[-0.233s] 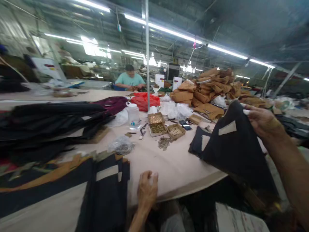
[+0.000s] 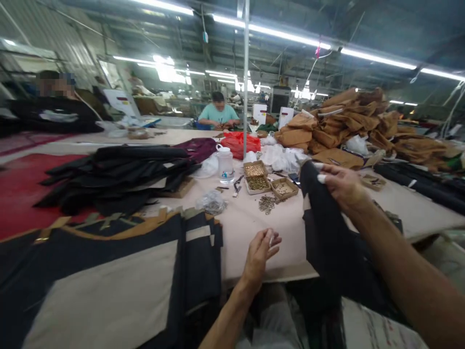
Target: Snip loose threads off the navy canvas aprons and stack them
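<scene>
My right hand (image 2: 339,185) is closed on the top edge of a dark garment piece (image 2: 329,232), which hangs down over the table's front edge. My left hand (image 2: 262,253) hovers just above the table edge with its fingers loosely curled and apart, holding nothing I can make out. To its left lies a stack of dark and beige fabric panels (image 2: 109,281). Small cardboard boxes of metal fittings (image 2: 258,182) and a loose pile of fittings (image 2: 268,202) sit beyond my hands.
The pink-topped table (image 2: 250,228) carries a heap of black garments (image 2: 119,177), a plastic jar (image 2: 225,164), a red bag (image 2: 241,143) and tan garments (image 2: 348,123). A pole (image 2: 246,77) rises mid-table. One person sits far across, another at the left.
My right hand has swung the dark garment leftward and closer to the boxes. My left hand has lifted off the table edge and opened a little. The view has shifted.
</scene>
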A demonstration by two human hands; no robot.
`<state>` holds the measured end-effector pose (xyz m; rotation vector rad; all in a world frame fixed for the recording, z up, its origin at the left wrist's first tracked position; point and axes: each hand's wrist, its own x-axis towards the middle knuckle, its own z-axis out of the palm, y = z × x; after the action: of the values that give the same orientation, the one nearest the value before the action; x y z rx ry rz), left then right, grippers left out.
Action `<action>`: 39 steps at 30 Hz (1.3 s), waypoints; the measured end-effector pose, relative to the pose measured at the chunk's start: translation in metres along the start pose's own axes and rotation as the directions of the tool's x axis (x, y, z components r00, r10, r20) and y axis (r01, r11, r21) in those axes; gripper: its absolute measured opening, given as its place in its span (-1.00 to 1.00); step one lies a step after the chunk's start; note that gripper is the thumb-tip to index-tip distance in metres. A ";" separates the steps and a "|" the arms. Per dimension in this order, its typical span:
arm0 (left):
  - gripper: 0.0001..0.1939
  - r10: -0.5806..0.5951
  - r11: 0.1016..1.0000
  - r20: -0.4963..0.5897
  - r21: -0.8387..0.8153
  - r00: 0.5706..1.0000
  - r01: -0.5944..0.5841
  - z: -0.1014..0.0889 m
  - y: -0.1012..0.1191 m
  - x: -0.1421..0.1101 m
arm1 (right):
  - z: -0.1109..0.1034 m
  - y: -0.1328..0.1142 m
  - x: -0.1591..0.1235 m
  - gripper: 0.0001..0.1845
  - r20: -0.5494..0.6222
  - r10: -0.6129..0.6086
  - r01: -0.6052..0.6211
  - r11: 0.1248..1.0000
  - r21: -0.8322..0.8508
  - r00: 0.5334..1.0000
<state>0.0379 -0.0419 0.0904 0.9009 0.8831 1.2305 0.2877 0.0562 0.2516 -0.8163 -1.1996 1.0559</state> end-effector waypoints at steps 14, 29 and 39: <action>-0.38 0.351 0.691 -0.197 0.714 0.915 -0.111 -0.083 0.003 0.008 | 0.101 0.228 -0.070 -0.53 0.187 0.148 -0.125 0.984 -0.130 0.971; -0.44 0.415 0.763 -0.353 0.637 0.839 -0.109 -0.108 -0.016 -0.020 | -0.023 0.262 0.018 -0.62 0.056 0.200 -0.065 0.550 -0.832 0.978; -0.44 0.402 0.522 -0.425 0.834 0.811 0.178 -0.077 0.006 -0.011 | -0.127 0.225 -0.108 -0.35 -0.089 0.133 -0.159 0.740 -0.654 0.987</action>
<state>-0.0361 -0.0457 0.0661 1.4037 2.0965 1.1764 0.3637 0.0319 -0.0166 -1.4983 -1.5218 0.7163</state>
